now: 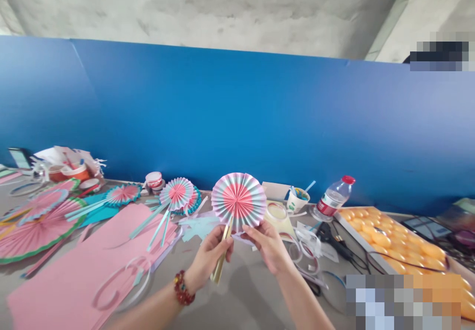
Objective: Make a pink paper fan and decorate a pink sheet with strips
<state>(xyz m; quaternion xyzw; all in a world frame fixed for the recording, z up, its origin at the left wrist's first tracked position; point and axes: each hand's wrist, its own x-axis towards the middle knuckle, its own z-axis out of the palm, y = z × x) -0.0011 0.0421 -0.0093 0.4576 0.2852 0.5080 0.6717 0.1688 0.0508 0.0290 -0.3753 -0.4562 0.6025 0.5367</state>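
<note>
The left hand (212, 252) grips the gold handle (219, 269), slanting seven-to-one o'clock, below the pleated paper fan (239, 196), which the right hand (271, 247) pinches near five o'clock.

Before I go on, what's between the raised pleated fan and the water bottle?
In the head view, a pale card, a ring-shaped roll and a white cup appear between the pleated fan and the water bottle.

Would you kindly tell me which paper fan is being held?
The pink-centred fan with the golden handle, between the left hand and right hand; the other fans, farther left, are in neither hand.
</note>
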